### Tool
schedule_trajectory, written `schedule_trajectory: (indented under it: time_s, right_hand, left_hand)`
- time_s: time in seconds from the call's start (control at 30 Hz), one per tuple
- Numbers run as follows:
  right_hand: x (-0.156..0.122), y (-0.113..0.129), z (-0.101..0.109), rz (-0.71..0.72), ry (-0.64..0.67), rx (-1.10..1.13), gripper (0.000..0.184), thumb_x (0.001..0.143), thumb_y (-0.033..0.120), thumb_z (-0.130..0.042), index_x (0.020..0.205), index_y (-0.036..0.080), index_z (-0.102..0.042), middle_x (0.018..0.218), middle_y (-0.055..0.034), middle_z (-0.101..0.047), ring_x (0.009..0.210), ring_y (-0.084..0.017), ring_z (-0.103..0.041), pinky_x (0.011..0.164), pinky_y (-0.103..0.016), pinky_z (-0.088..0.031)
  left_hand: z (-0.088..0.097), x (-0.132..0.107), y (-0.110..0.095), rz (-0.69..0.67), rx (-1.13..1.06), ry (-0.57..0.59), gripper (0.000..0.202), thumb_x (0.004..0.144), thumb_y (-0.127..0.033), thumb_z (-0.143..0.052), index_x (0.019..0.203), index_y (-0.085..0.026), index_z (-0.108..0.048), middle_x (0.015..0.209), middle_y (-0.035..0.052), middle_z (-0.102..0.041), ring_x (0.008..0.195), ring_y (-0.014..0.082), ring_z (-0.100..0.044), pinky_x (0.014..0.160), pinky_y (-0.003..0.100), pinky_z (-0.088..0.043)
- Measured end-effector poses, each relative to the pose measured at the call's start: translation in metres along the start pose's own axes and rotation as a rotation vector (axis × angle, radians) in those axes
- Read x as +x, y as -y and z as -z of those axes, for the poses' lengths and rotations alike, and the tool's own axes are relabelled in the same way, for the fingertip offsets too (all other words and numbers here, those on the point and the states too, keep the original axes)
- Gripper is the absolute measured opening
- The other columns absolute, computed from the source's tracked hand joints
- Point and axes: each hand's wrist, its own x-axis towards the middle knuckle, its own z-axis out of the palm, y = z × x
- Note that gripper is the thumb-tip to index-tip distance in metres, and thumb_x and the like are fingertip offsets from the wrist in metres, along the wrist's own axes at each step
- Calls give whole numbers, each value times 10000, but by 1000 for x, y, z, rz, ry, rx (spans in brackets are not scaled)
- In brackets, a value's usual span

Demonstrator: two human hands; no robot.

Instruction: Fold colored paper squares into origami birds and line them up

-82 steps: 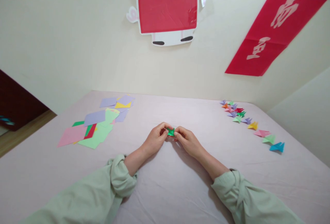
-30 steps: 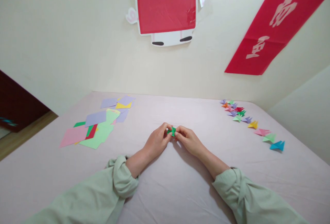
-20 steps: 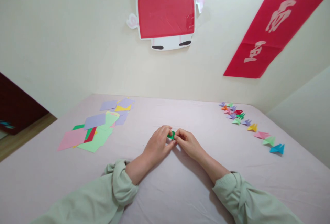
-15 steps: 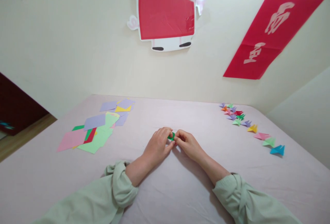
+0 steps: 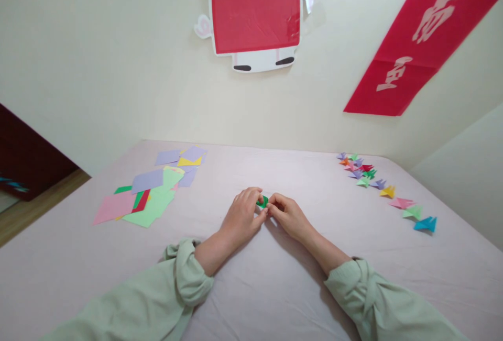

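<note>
A small piece of folded green paper [image 5: 262, 202] is held between my two hands, just above the pale cloth in the middle. My left hand [image 5: 244, 212] is closed on its left side, thumb below and fingers above. From the right, my right hand [image 5: 288, 215] pinches the paper's edge between thumb and fingertips. My fingers cover much of the paper, so its full folded shape is hidden.
Loose coloured paper sheets [image 5: 149, 181] lie overlapping on the left of the cloth-covered surface [image 5: 251, 299]. Several small folded paper figures [image 5: 401, 203] form a slanting row on the right. A wall [image 5: 251, 116] with a red banner [image 5: 396, 63] stands behind.
The view has shifted slightly, so the surroundings sit a little higher and to the right. Both hands keep hold of the green paper with only small finger movement.
</note>
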Motion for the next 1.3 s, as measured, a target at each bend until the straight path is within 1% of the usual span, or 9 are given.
schedule_trajectory:
  time_s: [0.13, 0.3, 0.57, 0.8, 0.93, 1.03, 1.07, 1.2, 1.3]
  right_hand:
    - [0, 0, 0, 4, 12, -18, 144, 815, 273, -525, 696, 194, -537, 639, 32, -540, 607, -127, -472, 611, -248, -374]
    - [-1, 6, -3, 28, 8, -58, 141, 818, 264, -513, 704, 192, -553, 659, 20, -554, 635, -138, -488, 624, -254, -382]
    - [-3, 6, -3, 21, -45, -121, 120, 821, 244, -510, 734, 187, -571, 671, 18, -575, 644, -139, -511, 620, -249, -383]
    - [-3, 4, -1, 25, -126, -190, 137, 842, 252, -500, 740, 188, -564, 659, 25, -556, 621, -133, -503, 604, -245, -377]
    - [-4, 3, 0, 29, -133, -138, 53, 831, 236, -525, 858, 200, -552, 714, 28, -587, 628, -132, -534, 606, -245, -397]
    - [-5, 2, 0, 36, -107, -125, 157, 826, 210, -518, 977, 208, -558, 740, 26, -617, 645, -137, -557, 625, -251, -412]
    - [-5, 3, 0, 40, -97, -134, 171, 825, 201, -513, 986, 208, -568, 745, 22, -624, 653, -139, -561, 631, -253, -415]
    - [-5, 3, 1, 66, -82, -164, 144, 815, 177, -509, 918, 201, -606, 783, 4, -646, 684, -141, -570, 649, -255, -422]
    - [-4, 2, 1, 63, -92, -162, 192, 810, 170, -509, 970, 203, -610, 785, 3, -649, 681, -143, -571, 647, -256, -427]
  left_hand:
    - [0, 0, 0, 10, 0, 14, 161, 817, -185, -562, 967, -203, -508, 1132, 90, -581, 1088, 247, -532, 926, 406, -421]
    - [-1, 1, 1, 20, -16, 58, 101, 829, -172, -524, 922, -210, -532, 988, 55, -607, 956, 225, -563, 871, 379, -431]
    - [-2, 1, 3, 62, -82, 102, 97, 831, -162, -504, 912, -192, -548, 901, 44, -604, 865, 202, -555, 797, 339, -442]
    - [-1, 3, 4, 53, -53, 128, 126, 807, -144, -512, 911, -198, -557, 901, 36, -604, 875, 200, -548, 811, 335, -436]
    - [1, 2, 4, 27, -38, 138, 135, 802, -140, -516, 915, -203, -555, 926, 38, -611, 909, 207, -549, 827, 342, -429]
    - [1, 2, 4, 16, -32, 142, 145, 791, -130, -519, 909, -206, -550, 936, 37, -609, 918, 209, -548, 827, 342, -427]
    - [0, 1, 4, 17, -30, 144, 140, 789, -129, -520, 903, -206, -549, 933, 37, -608, 914, 209, -548, 824, 342, -428]
    - [-1, 1, 5, 19, -22, 144, 112, 795, -138, -521, 883, -203, -545, 918, 38, -604, 901, 208, -548, 819, 342, -431]
    - [-1, 2, 5, 14, -25, 141, 121, 798, -137, -521, 892, -206, -550, 926, 38, -609, 913, 208, -550, 829, 341, -431]
